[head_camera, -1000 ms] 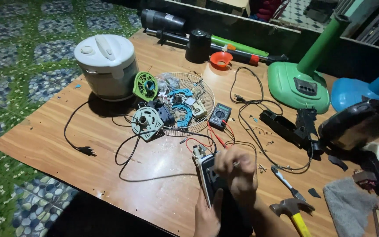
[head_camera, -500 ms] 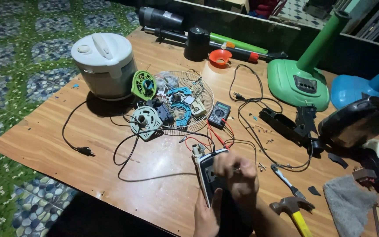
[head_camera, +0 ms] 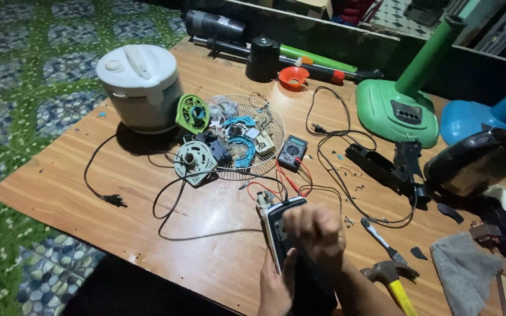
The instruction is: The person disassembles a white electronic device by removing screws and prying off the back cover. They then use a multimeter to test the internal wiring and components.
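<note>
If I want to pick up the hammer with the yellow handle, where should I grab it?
Probably the yellow handle, not the metal head. The hammer lies flat near the front edge, head toward the table's middle, handle slanting toward the person. Come from the near right side; the right hand is closest, and pliers lie just beyond the head.

A white rice cooker (head_camera: pixel 142 85) stands well apart from a yellow-handled hammer (head_camera: pixel 395 281).
</note>
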